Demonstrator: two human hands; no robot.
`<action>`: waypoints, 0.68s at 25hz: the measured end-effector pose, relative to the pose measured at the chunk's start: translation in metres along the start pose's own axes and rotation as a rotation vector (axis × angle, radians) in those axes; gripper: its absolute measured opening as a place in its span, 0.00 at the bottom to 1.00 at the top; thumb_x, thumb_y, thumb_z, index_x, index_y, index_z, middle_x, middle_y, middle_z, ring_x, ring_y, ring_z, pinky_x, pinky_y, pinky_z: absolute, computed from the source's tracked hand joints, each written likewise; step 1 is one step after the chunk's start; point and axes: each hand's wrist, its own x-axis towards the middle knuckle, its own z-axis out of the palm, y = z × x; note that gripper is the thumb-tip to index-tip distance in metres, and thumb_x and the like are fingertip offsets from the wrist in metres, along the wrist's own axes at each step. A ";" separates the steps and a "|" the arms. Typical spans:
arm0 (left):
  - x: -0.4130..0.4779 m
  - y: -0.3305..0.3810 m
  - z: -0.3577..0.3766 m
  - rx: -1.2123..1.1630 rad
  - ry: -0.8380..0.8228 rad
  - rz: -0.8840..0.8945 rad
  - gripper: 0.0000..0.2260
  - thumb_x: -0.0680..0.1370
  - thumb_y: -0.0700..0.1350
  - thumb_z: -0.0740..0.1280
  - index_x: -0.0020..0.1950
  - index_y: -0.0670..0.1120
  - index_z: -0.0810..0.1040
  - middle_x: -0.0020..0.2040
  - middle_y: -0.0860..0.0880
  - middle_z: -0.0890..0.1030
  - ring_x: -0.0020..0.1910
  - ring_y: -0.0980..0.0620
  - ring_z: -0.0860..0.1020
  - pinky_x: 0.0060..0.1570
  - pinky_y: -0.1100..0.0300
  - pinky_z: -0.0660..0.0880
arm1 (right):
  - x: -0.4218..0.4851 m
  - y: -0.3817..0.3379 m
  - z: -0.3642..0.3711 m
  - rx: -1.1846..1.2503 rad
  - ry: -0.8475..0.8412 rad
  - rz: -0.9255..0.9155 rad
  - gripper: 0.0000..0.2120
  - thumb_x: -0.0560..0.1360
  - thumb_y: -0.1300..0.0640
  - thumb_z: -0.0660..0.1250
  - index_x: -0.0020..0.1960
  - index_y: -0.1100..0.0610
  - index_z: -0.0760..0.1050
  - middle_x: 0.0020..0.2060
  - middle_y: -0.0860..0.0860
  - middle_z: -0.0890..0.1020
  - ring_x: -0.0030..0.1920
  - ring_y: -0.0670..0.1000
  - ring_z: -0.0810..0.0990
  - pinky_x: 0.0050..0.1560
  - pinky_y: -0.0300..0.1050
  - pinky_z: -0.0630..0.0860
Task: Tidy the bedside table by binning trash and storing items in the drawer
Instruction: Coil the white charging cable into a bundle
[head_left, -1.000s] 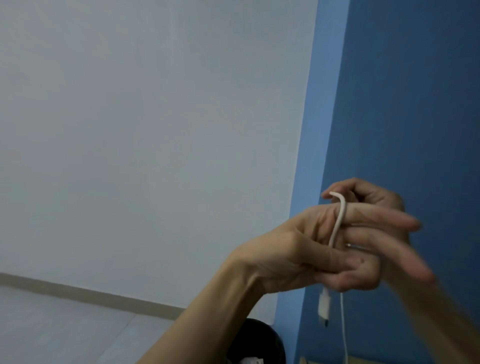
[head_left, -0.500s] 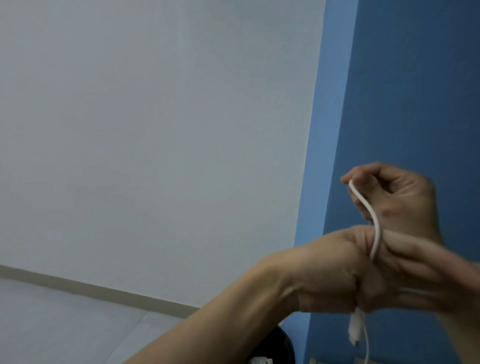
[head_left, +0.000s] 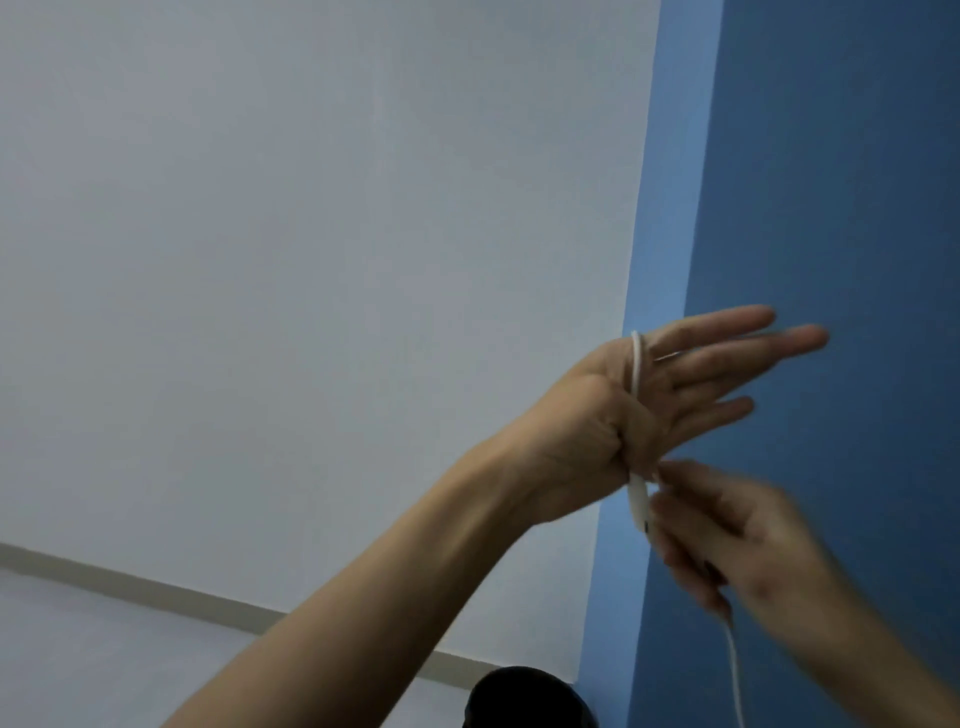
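A thin white cable (head_left: 637, 370) loops around my left hand (head_left: 670, 395), which is raised in front of the wall with its fingers stretched out flat and its thumb pressing the cable against the palm. The cable's white plug end (head_left: 638, 503) hangs just below that hand. My right hand (head_left: 727, 535), blurred, is lower right, fingers closed around the cable's free length (head_left: 735, 670), which trails down out of frame. The bedside table and drawer are out of view.
A white wall (head_left: 311, 260) fills the left, a blue wall (head_left: 831, 182) the right. A pale skirting strip (head_left: 130, 584) meets the floor at the lower left. A round black object (head_left: 524, 699), possibly a bin, shows at the bottom edge.
My left hand has turned palm-up and spread its fingers. My right hand has dropped from above the left hand to below it, carrying the cable around.
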 end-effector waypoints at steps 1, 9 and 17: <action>-0.001 -0.002 -0.002 0.006 -0.045 0.001 0.43 0.56 0.19 0.45 0.72 0.34 0.58 0.74 0.35 0.62 0.75 0.44 0.60 0.72 0.51 0.59 | -0.010 -0.004 0.004 -0.044 -0.087 0.046 0.08 0.68 0.44 0.70 0.43 0.46 0.82 0.22 0.51 0.75 0.17 0.44 0.66 0.19 0.31 0.63; -0.004 0.002 -0.016 0.097 0.034 -0.167 0.27 0.64 0.25 0.51 0.59 0.40 0.73 0.45 0.38 0.83 0.39 0.46 0.81 0.29 0.64 0.68 | -0.025 -0.033 -0.007 -0.800 -0.057 -0.150 0.18 0.69 0.30 0.53 0.46 0.38 0.75 0.19 0.41 0.75 0.21 0.40 0.73 0.25 0.27 0.67; -0.020 -0.005 0.001 -0.191 -0.088 -0.301 0.18 0.81 0.52 0.48 0.60 0.47 0.74 0.23 0.56 0.65 0.22 0.60 0.58 0.19 0.70 0.54 | 0.007 -0.002 -0.029 -0.209 0.183 0.041 0.14 0.72 0.45 0.66 0.32 0.48 0.82 0.19 0.50 0.70 0.19 0.42 0.63 0.19 0.31 0.58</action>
